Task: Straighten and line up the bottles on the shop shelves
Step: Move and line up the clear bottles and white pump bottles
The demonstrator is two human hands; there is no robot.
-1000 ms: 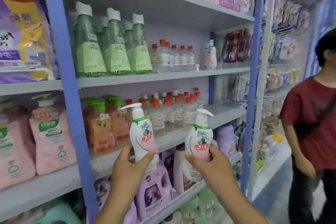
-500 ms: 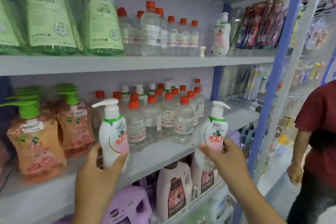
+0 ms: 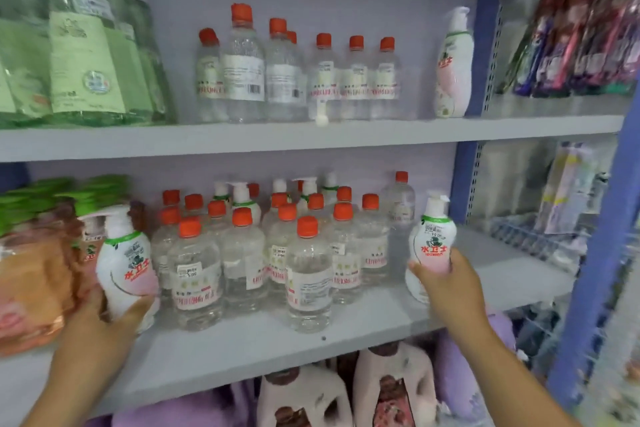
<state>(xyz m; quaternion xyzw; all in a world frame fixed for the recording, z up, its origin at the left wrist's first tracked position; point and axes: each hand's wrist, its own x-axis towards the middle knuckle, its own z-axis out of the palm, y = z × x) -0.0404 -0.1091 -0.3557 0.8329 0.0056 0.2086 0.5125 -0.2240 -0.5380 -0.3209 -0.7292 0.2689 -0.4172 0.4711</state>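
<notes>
White pump bottles (image 3: 126, 263), pink-bottomed, red lettering.

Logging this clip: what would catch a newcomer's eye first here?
Two white pump bottles, one gripped in the left hand at the middle shelf's left, one in the right hand at its right. Between them stands a cluster of clear orange-capped bottles.

Two glossy white-and-pink plastic pump bottles (image 3: 126, 267) (image 3: 431, 246); clear smooth plastic bottles with matt orange caps (image 3: 308, 270) at twelve o'clock; matt grey painted shelf board (image 3: 277, 347).
</notes>
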